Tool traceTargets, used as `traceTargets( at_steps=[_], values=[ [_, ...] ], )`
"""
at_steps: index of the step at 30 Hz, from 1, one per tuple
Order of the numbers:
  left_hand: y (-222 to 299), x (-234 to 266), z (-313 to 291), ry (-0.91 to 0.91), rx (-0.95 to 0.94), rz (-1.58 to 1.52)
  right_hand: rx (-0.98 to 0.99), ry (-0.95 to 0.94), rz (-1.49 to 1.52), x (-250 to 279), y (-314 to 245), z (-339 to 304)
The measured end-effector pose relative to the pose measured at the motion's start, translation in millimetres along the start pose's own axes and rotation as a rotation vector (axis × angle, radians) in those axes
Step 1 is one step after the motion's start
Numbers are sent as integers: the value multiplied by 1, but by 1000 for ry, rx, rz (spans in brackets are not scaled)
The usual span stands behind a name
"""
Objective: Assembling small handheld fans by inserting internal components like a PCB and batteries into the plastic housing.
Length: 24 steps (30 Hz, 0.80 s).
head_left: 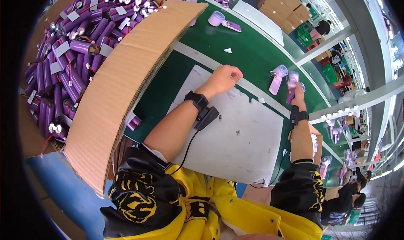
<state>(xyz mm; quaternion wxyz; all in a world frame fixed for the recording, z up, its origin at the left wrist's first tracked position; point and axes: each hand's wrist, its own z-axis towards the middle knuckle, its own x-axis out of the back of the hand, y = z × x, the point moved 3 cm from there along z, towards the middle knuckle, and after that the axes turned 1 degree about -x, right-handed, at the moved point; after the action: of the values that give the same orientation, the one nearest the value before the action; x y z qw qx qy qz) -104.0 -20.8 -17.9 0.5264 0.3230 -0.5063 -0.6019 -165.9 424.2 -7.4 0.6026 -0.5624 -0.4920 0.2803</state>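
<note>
My right hand grips a lilac handheld fan over the green conveyor belt, its round head pointing away from me. A second lilac handheld fan lies on the belt just left of it. Above the far edge of the white work mat, my left hand is closed, thumb and fingers drawn together. Whatever may be between those fingertips is too small to make out. Both wrists wear black straps, and a black device with a cable sits by the left one.
On the left stands a large cardboard box full of purple battery cells with red wires and small motors. More lilac parts lie farther along the belt. Metal posts rise at right, with people beyond.
</note>
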Motion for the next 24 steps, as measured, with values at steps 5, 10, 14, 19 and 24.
traceTargets(
  at_steps=[5, 10, 14, 19, 24],
  values=[
    [-4, 2, 0, -37, -9, 92, 187, 155, -280, -48, -35, -60],
    [3, -7, 4, -63, -35, 113, 447, 364, -773, -28, -17, -47],
    [-2, -3, -1, -59, -33, 111, 579, 447, -976, -43, -26, -59],
    [0, -2, -2, -86, -12, 139, 573, 176, -1263, -53, -43, -66],
    [1, -4, -3, -94, 3, 167, -33, -14, -1010, -84, -54, -76]
  ],
)
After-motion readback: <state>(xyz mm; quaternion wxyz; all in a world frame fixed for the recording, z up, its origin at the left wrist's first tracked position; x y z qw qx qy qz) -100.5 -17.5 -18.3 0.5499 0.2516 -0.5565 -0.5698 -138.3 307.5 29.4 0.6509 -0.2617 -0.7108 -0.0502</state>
